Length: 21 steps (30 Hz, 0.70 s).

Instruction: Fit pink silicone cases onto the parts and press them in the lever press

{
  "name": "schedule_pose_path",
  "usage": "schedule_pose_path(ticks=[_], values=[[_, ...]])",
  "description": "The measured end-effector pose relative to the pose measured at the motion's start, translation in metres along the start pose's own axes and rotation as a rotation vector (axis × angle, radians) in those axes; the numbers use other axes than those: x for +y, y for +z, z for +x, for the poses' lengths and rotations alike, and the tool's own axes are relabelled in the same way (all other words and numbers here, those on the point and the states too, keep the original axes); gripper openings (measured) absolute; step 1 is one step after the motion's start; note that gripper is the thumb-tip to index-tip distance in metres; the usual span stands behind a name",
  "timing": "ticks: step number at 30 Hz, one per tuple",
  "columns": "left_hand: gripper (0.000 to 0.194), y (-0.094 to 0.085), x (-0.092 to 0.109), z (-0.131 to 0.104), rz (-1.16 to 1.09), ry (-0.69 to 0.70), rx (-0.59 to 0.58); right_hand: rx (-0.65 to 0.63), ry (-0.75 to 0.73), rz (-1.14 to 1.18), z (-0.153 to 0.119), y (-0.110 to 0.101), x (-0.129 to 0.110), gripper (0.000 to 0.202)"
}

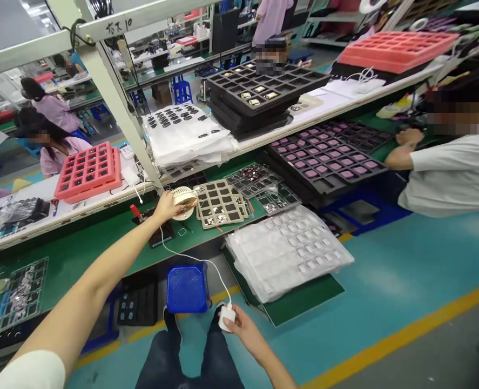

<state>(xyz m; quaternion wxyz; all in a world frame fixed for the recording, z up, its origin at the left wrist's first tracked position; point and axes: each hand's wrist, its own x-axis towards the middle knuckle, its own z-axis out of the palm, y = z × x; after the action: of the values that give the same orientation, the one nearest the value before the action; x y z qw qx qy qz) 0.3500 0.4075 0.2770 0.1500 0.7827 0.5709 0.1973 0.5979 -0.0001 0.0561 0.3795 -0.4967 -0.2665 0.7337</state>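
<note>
My left hand is closed around a small cream-coloured fan at the green bench. From it a white cable hangs down and runs to a white plug adapter. The adapter is pinched in my right hand, low over my legs and the floor. Right of the fan lies a beige compartment tray with small parts in some cells. A red-handled clamp-like fixture stands just left of my left hand.
A blue stool stands before my feet. White sheeted trays jut out at right. Black trays with pinkish pieces lie farther along, near a seated person. A metal post rises ahead; red foam trays sit on the shelf.
</note>
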Motion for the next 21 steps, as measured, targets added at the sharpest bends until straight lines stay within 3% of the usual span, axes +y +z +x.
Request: schedule_pose_path(ticks=[4,8,15,18,21], values=[[0.039,0.035,-0.021,0.033,0.000,-0.096,-0.012,0.029,0.019,0.020,0.006,0.015,-0.002,0.080],[0.042,0.067,-0.036,0.049,-0.066,-0.134,-0.033,0.116,0.060,0.024,0.013,0.029,0.004,0.090],[0.056,0.086,-0.050,0.059,-0.214,-0.168,-0.046,0.164,0.098,0.027,0.032,0.050,0.014,0.094],[0.062,0.088,-0.046,0.052,-0.258,-0.190,-0.006,0.124,0.088,0.023,0.051,0.044,0.019,0.093],[0.057,0.095,-0.031,0.015,-0.335,-0.163,0.033,0.066,0.055,-0.007,0.076,0.024,0.014,0.083]])
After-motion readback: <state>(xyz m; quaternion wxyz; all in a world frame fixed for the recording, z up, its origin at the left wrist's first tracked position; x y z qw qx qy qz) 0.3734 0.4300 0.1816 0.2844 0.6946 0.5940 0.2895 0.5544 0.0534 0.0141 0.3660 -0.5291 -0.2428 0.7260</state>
